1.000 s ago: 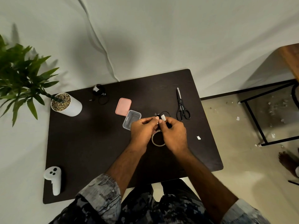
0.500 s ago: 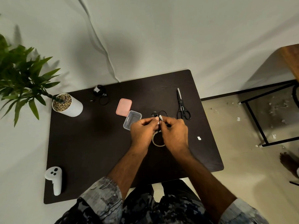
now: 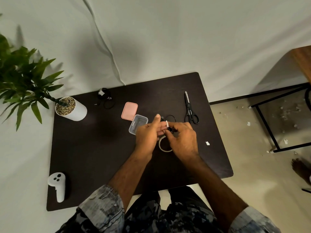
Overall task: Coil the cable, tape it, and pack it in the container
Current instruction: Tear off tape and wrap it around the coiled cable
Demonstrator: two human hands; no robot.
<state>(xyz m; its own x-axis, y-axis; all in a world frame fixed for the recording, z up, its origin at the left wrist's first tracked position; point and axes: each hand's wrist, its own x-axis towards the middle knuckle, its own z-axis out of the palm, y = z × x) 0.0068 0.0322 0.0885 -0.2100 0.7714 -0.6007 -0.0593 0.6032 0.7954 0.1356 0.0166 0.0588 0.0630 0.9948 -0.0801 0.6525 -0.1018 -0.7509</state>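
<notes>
Above the table [image 3: 101, 148], two hands work a small black cable [image 3: 170, 121] with a strip of white tape [image 3: 167, 123] on it.

The cable is thin and black, bunched into a small coil held just over the tabletop, between the container [image 3: 138, 124] and the scissors [image 3: 190, 109]; one loop of it sticks out on the far side of the hands. The right hand [image 3: 182, 140] pinches the bundle with fingers curled closed around it. The left hand [image 3: 147, 133] touches the cable with its lower fingertips, its forefinger stretched out straight and free. The white strip stands up at the pinch point. Under the hands a tape roll [image 3: 164, 147] lies flat. The clear container sits open just left of the hands, its pink lid [image 3: 129, 111] touching its far corner.
</notes>
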